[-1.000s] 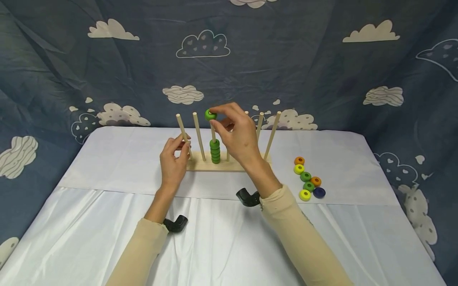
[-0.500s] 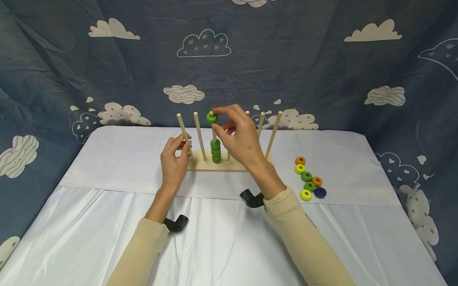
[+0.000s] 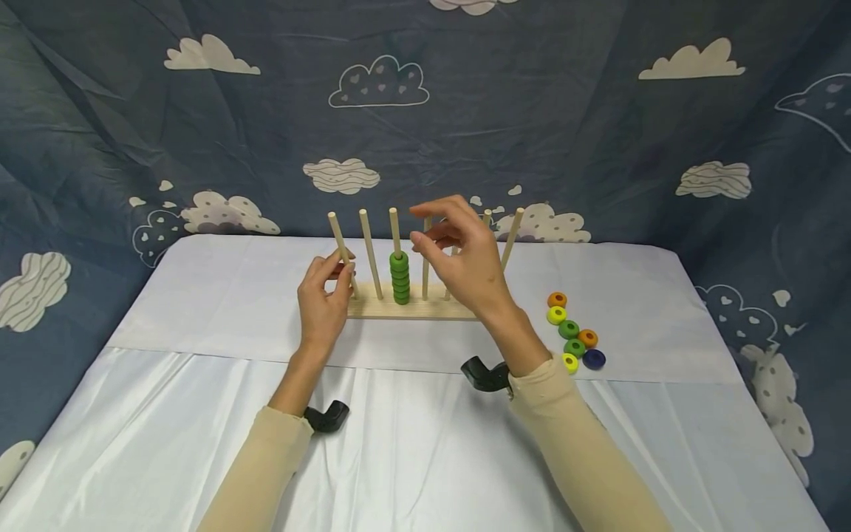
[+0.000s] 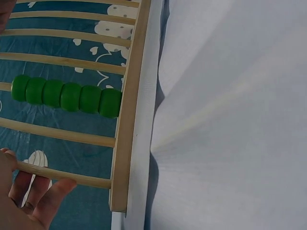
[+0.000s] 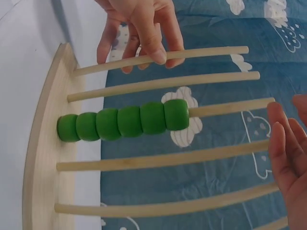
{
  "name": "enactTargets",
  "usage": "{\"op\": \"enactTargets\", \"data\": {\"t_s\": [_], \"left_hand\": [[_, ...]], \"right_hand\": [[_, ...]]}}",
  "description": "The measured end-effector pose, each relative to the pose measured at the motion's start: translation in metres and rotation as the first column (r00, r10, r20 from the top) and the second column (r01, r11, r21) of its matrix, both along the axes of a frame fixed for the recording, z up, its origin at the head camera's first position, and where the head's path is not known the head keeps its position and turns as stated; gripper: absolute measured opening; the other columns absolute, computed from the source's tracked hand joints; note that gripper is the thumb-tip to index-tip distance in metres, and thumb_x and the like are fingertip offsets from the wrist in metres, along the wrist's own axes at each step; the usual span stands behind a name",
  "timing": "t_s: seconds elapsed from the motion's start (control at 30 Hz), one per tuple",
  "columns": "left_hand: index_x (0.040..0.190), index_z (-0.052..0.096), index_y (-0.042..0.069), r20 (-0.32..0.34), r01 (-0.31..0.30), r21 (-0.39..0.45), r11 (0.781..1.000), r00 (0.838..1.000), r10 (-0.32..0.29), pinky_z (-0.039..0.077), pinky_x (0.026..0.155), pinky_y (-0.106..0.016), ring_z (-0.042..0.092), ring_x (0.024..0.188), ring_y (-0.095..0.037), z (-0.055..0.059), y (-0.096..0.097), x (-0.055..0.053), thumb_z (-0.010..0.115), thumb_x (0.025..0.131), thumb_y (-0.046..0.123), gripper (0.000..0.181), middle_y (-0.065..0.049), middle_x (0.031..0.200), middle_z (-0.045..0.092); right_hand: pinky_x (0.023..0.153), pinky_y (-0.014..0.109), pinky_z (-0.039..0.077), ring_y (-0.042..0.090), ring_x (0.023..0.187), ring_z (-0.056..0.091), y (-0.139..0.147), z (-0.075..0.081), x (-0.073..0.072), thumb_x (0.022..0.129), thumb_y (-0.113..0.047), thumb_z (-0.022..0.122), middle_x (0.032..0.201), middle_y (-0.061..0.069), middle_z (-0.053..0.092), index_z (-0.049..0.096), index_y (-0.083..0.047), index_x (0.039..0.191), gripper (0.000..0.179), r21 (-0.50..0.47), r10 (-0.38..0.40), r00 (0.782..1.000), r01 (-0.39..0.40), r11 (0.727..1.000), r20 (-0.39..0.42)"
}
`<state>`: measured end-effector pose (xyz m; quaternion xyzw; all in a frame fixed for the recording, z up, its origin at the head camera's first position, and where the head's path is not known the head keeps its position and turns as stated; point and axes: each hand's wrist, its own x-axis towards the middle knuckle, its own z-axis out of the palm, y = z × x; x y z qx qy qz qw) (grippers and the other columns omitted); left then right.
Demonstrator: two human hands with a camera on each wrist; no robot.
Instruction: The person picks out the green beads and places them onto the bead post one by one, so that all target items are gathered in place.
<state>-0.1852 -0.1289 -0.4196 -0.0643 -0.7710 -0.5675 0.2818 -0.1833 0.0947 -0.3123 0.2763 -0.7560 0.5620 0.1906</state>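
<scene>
A wooden peg rack (image 3: 412,310) with several upright pegs stands on the white cloth. Its third peg from the left carries a stack of several green beads (image 3: 400,279), the peg's top showing bare above them. My left hand (image 3: 323,299) pinches the leftmost peg (image 3: 337,236) between thumb and fingers. Just right of the stacked peg, my right hand (image 3: 465,255) holds nothing, thumb and index finger parted. In the right wrist view its fingers (image 5: 283,143) are near the tips of the pegs. Part of the rack's right end is hidden behind this hand.
Right of the rack lie loose beads: orange (image 3: 557,299), yellow (image 3: 557,315), green (image 3: 568,329) and dark blue (image 3: 594,359). Black wrist mounts (image 3: 327,417) jut from both sleeves. Behind the table hangs a dark blue cloud-print cloth (image 3: 532,133).
The green bead has left my right fingers and slid down the third peg onto the stack. My right hand has moved off to the right. The left hand stays on its peg.
</scene>
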Motion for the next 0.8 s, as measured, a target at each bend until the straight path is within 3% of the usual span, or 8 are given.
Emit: {"op": "enactTargets", "data": {"t_s": [0.07, 0.3, 0.6, 0.8], "left_hand": [[0.116, 0.076, 0.004, -0.002, 0.004, 0.001, 1.0, 1.0, -0.004, 0.069, 0.064, -0.03, 0.068, 0.093, -0.039, 0.0, 0.0, 0.0, 0.068, 0.101, 0.007, 0.018, -0.019, 0.095, 0.061], [0.116, 0.076, 0.005, 0.004, 0.0, -0.001, 1.0, 1.0, 0.0, 0.069, 0.064, -0.029, 0.066, 0.09, -0.017, 0.001, 0.0, 0.001, 0.068, 0.1, 0.007, 0.018, -0.019, 0.096, 0.062], [0.116, 0.076, 0.005, -0.001, -0.003, -0.01, 1.0, 1.0, 0.003, 0.07, 0.064, -0.034, 0.066, 0.09, -0.015, 0.001, 0.001, 0.001, 0.068, 0.101, 0.009, 0.018, -0.019, 0.096, 0.062], [0.116, 0.076, 0.005, 0.002, -0.004, -0.001, 1.0, 1.0, 0.004, 0.069, 0.064, -0.028, 0.064, 0.09, -0.013, 0.001, 0.001, 0.001, 0.068, 0.1, 0.007, 0.018, -0.019, 0.095, 0.062]], "right_hand": [[0.078, 0.019, 0.061, 0.016, 0.085, 0.07, 0.004, -0.001, 0.001, 0.095, -0.002, 0.074, 0.115, 0.014, 0.065, 0.071, -0.003, 0.122, 0.028, -0.011, -0.008, 1.0, 0.008, 1.0, 0.002], [0.079, 0.019, 0.062, 0.007, 0.082, 0.07, 0.018, -0.004, 0.006, 0.095, -0.002, 0.074, 0.111, 0.011, 0.066, 0.072, -0.003, 0.119, 0.024, -0.032, -0.037, 0.999, 0.037, 0.999, 0.009], [0.075, 0.015, 0.061, 0.004, 0.079, 0.069, 0.042, -0.008, 0.008, 0.093, 0.0, 0.075, 0.107, 0.016, 0.066, 0.073, -0.002, 0.116, 0.023, -0.014, -0.077, 0.997, 0.077, 0.997, -0.002], [0.076, 0.014, 0.06, 0.002, 0.08, 0.068, 0.058, -0.01, 0.008, 0.093, 0.001, 0.075, 0.108, 0.012, 0.067, 0.073, -0.001, 0.117, 0.024, 0.004, -0.118, 0.993, 0.118, 0.993, 0.001]]}}
